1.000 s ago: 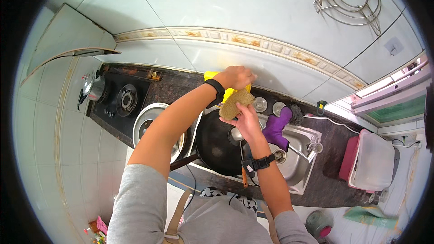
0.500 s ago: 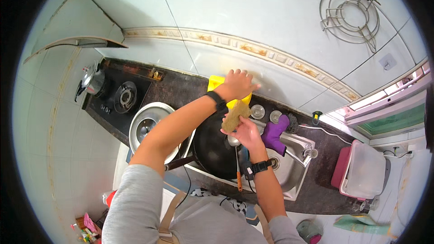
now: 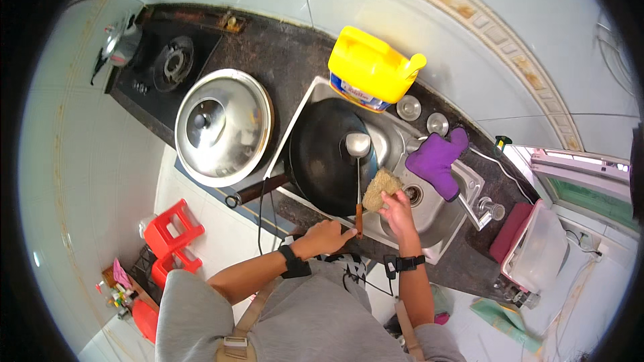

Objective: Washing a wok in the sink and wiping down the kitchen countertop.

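since half a second ago both our arms come down from the yellow detergent jug (image 3: 371,67) at the wall, and the jug now stands alone on the dark counter (image 3: 295,50) behind the sink (image 3: 439,218). our right hand (image 3: 397,213) is over the sink basin, near the drain, and its fingers are closed around a tan scrubbing sponge (image 3: 381,188). our left hand (image 3: 327,237) rests at the front edge of the counter, touching the wooden end of the ladle (image 3: 357,173); we cannot tell if it really grasps the handle or only lies against it. the ladle lies across the black wok (image 3: 325,155), with its steel bowl inside the wok, and the wok sits tilted in the left part of the sink, its handle pointing out over the front edge.

to scrub well, we judge that the left hand should first steady the wok or take the ladle out, so the sponge can reach the whole inside without the ladle sliding. we should keep the sponge flat and press evenly. beside the wok, a steel lid (image 3: 223,125) lies on the counter, and a purple glove (image 3: 439,161) hangs over the back edge of the sink.
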`<state>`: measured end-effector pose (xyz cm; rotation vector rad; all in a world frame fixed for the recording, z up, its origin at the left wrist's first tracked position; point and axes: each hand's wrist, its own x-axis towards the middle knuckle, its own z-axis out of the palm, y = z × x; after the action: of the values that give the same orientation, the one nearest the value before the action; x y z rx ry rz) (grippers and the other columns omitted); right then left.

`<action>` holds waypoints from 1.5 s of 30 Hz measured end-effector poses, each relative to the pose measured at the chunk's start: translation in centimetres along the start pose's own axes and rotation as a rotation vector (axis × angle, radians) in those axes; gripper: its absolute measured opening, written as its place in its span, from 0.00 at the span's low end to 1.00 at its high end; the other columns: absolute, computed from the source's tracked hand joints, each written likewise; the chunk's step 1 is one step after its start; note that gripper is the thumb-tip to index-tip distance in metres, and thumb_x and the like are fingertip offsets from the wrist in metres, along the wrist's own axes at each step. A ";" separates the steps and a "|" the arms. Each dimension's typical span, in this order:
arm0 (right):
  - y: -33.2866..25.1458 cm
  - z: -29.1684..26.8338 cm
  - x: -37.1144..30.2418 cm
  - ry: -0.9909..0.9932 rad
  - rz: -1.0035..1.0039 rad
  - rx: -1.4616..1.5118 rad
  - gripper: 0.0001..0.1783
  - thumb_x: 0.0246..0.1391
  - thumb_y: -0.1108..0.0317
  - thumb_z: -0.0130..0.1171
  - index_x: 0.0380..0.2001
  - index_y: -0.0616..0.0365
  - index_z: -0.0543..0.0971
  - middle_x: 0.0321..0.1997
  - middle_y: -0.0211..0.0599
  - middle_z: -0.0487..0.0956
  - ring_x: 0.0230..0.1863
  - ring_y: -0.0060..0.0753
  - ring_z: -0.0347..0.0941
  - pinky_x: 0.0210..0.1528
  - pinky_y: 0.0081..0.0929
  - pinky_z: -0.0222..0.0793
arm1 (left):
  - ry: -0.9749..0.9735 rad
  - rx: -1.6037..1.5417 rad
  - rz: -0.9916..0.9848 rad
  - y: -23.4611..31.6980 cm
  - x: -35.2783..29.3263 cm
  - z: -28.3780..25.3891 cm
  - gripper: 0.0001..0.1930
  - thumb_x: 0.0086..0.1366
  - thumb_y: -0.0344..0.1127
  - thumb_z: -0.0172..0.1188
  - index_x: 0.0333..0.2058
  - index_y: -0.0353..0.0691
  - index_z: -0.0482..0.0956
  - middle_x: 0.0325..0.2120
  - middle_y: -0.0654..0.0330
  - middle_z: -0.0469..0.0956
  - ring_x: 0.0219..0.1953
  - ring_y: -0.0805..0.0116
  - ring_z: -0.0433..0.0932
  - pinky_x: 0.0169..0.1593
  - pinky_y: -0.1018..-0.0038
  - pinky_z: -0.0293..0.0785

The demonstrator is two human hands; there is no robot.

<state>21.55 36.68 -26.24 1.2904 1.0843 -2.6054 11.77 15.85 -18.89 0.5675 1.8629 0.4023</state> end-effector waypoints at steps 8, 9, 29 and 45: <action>-1.8 -1.9 0.2 0.073 -0.058 -0.277 0.15 0.62 0.70 0.58 0.51 0.57 0.75 0.48 0.31 0.79 0.48 0.26 0.76 0.46 0.30 0.77 | -0.044 0.081 0.241 0.9 -3.2 -2.7 0.26 0.67 0.56 0.55 0.37 0.31 0.79 0.29 0.42 0.81 0.35 0.42 0.82 0.41 0.55 0.77; -2.0 -1.9 0.2 0.048 -0.060 -0.271 0.15 0.62 0.70 0.58 0.51 0.57 0.75 0.48 0.31 0.79 0.48 0.26 0.76 0.46 0.30 0.77 | 0.020 0.025 0.313 1.6 -3.9 -4.7 0.25 0.66 0.55 0.57 0.37 0.33 0.80 0.29 0.43 0.82 0.35 0.44 0.82 0.41 0.55 0.77; -1.2 -3.5 -2.2 0.004 -0.104 -0.329 0.15 0.62 0.72 0.58 0.52 0.61 0.75 0.47 0.32 0.79 0.44 0.26 0.77 0.47 0.28 0.74 | -0.035 -0.306 -0.106 -1.7 -7.2 -3.2 0.40 0.68 0.69 0.46 0.31 0.28 0.81 0.22 0.51 0.80 0.27 0.63 0.82 0.32 0.65 0.76; -2.3 -1.6 7.7 -0.007 -0.305 -1.050 0.15 0.57 0.71 0.60 0.47 0.65 0.76 0.40 0.45 0.83 0.43 0.37 0.81 0.47 0.32 0.72 | -0.247 -1.810 -0.422 1.1 10.2 14.9 0.31 0.65 0.59 0.61 0.43 0.32 0.67 0.37 0.42 0.79 0.35 0.49 0.85 0.38 0.60 0.86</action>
<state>16.88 41.39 -31.04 0.8614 2.2943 -1.6133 22.98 22.60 -31.43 -0.9344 0.7312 1.3485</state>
